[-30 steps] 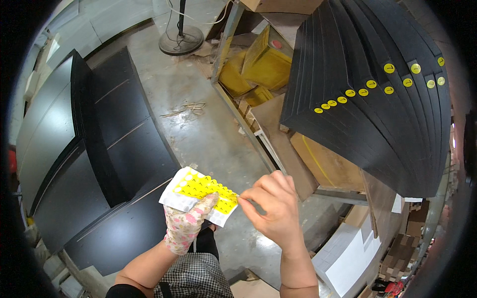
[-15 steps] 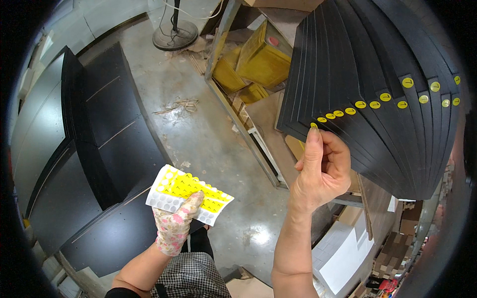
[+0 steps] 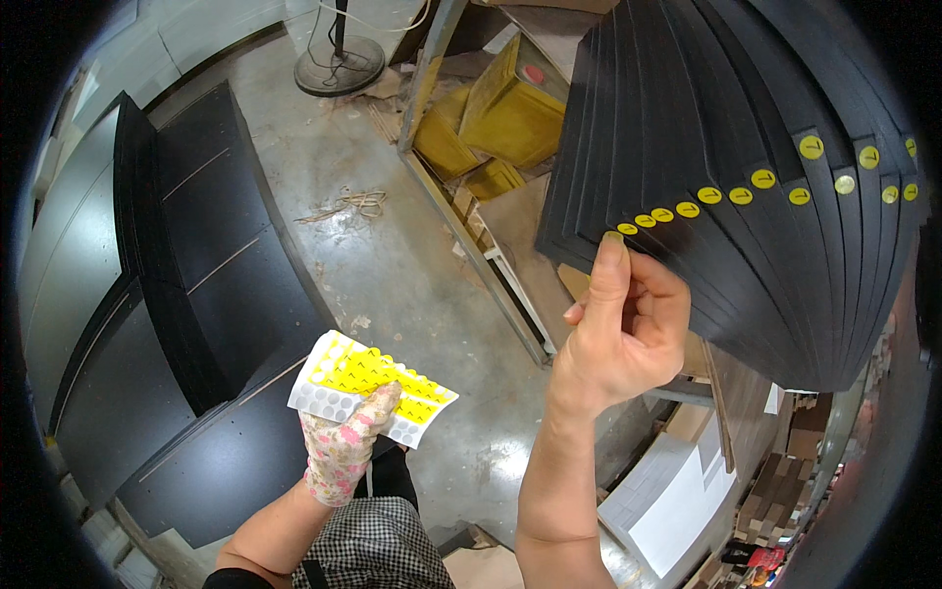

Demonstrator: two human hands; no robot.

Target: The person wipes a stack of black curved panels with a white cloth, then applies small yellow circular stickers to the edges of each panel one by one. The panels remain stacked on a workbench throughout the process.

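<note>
My left hand [image 3: 343,447], in a flowered glove, pinches a sheet of round yellow stickers [image 3: 368,378] between thumb and fingers. Part of the sheet shows bare grey and white circles where stickers are gone. My bare right hand [image 3: 623,329] has its fingers curled in. Its thumb tip lies over a small yellow sticker at the lower left corner of a stack of black panels [image 3: 706,128]. Only a sliver of that sticker shows. A row of round yellow stickers [image 3: 687,209] runs along the other panels' edges to the right, one on each edge.
Black panels [image 3: 235,324] are stacked low at the left. Yellow metal cans [image 3: 515,108] lie beyond a metal frame [image 3: 481,255]. A round stand base [image 3: 340,67] and loose string [image 3: 348,204] are on the floor. White sheets [image 3: 677,501] lie at the lower right.
My right thumb has slid up over the sticker at the panel corner, covering most of it. The view has shifted slightly. My left hand keeps hold of the sheet.
</note>
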